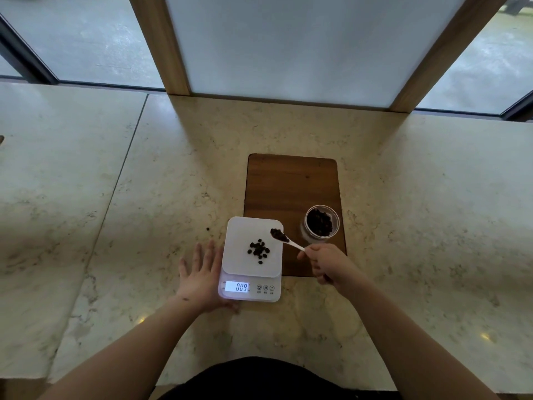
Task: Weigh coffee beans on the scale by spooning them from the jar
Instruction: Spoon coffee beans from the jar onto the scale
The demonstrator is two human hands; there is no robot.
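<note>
A white digital scale (239, 261) sits on the marble counter, its lit display reading 009. A small pile of dark coffee beans (259, 250) lies on its platform. My right hand (326, 262) holds a white spoon (294, 244) heaped with beans, the bowl hovering over the platform's right edge. An open clear jar (320, 225) of beans stands upright just right of the scale. My left hand (199, 278) lies flat against the scale's left side, fingers spread, thumb under its front edge.
The jar stands on a brown wooden board (291, 183) whose near left corner is covered by the scale. One stray bean (207, 229) lies on the counter left of the scale. A wood-framed frosted panel (288, 44) rises behind the counter.
</note>
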